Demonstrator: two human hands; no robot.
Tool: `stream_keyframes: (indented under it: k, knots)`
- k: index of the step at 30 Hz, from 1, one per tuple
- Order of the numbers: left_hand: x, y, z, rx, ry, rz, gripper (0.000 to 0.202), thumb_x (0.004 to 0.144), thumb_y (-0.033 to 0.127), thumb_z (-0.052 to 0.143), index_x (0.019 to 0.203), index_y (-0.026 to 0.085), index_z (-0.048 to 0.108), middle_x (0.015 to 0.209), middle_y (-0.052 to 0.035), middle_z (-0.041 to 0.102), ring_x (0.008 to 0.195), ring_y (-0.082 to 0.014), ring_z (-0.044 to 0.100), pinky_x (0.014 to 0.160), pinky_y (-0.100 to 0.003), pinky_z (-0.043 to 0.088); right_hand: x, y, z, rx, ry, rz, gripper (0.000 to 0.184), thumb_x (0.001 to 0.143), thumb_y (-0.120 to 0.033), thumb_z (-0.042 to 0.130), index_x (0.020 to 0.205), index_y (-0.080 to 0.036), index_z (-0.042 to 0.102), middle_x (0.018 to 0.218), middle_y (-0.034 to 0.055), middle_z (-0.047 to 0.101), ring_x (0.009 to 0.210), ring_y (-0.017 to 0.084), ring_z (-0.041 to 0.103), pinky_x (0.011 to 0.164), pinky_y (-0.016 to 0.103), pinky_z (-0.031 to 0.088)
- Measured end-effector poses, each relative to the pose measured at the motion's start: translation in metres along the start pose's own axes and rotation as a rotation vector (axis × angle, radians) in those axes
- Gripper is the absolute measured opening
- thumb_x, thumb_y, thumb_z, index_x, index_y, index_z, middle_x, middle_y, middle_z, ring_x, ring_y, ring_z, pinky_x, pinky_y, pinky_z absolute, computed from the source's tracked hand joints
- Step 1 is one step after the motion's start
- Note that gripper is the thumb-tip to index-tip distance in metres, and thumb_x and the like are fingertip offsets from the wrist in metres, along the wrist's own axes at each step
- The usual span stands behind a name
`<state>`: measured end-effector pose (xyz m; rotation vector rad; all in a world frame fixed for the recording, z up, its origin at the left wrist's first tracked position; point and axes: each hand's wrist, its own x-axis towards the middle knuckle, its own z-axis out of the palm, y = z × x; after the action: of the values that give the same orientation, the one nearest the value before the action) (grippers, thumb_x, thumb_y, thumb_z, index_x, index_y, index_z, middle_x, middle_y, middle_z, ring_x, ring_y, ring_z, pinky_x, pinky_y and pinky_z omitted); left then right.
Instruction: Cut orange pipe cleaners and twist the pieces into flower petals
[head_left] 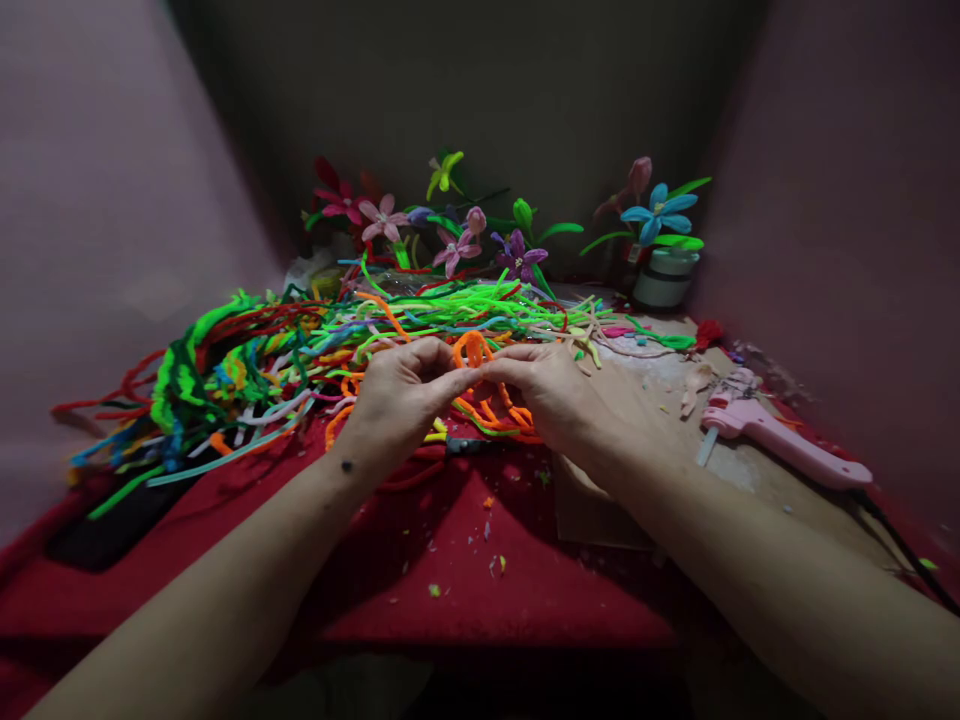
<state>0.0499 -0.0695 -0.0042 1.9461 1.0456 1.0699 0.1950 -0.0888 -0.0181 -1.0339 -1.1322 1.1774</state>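
Note:
My left hand [405,395] and my right hand [551,390] meet at the middle of the table, both pinched on a looped orange pipe cleaner [472,350]. Its loops stick up between my fingertips. More orange pipe cleaner pieces [499,415] lie under my right hand. Right behind my hands spreads a big heap of loose pipe cleaners [300,350] in green, red, blue, white and yellow.
A pink glue gun [780,440] lies at the right on brown paper [675,400], its cord running off right. Finished pipe-cleaner flowers [450,235] stand at the back; a blue flower [660,215] sits in a small pot [664,280]. Red cloth [487,570] covers the table, with scraps.

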Motion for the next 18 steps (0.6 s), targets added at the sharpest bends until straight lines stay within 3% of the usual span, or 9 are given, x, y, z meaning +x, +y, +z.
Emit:
stream_keyframes:
  k: [6, 8, 12, 18]
  knots:
    - [-0.0017, -0.0067, 0.0027, 0.168, 0.128, 0.25, 0.015, 0.072, 0.022, 0.067, 0.063, 0.015, 0.057, 0.069, 0.0006, 0.054, 0.066, -0.0105, 0.051, 0.058, -0.022, 0.04, 0.0031, 0.0058, 0.0005, 0.118, -0.049, 0.011, 0.012, 0.06, -0.014, 0.058, 0.049, -0.014, 0.061, 0.043, -0.0028, 0.052, 0.04, 0.007, 0.041, 0.042, 0.023, 0.028]
    - [-0.0015, -0.0075, 0.0019, 0.135, 0.088, 0.277, 0.015, 0.071, 0.02, 0.067, 0.062, 0.015, 0.056, 0.074, -0.0005, 0.056, 0.07, -0.0115, 0.053, 0.059, -0.022, 0.042, 0.0041, 0.0071, -0.0004, 0.16, -0.098, 0.034, 0.01, 0.058, -0.013, 0.058, 0.048, -0.014, 0.06, 0.044, -0.0019, 0.053, 0.041, 0.008, 0.042, 0.042, 0.024, 0.029]
    - [-0.001, -0.0053, -0.001, -0.096, -0.189, 0.098, 0.016, 0.077, 0.027, 0.062, 0.069, 0.015, 0.054, 0.064, 0.0008, 0.059, 0.055, -0.0107, 0.055, 0.049, -0.022, 0.044, 0.0063, 0.0068, -0.0052, 0.224, -0.23, 0.121, 0.012, 0.06, -0.019, 0.061, 0.05, -0.013, 0.06, 0.047, 0.0007, 0.056, 0.042, 0.009, 0.045, 0.043, 0.025, 0.029]
    - [0.003, -0.0026, -0.0014, -0.254, -0.222, -0.11, 0.025, 0.073, 0.03, 0.066, 0.077, 0.019, 0.044, 0.054, 0.0031, 0.063, 0.045, -0.0168, 0.062, 0.04, -0.027, 0.051, 0.009, 0.0065, -0.0092, 0.218, -0.21, 0.112, 0.016, 0.062, -0.026, 0.07, 0.058, -0.013, 0.061, 0.05, -0.002, 0.055, 0.042, 0.007, 0.042, 0.043, 0.023, 0.028]
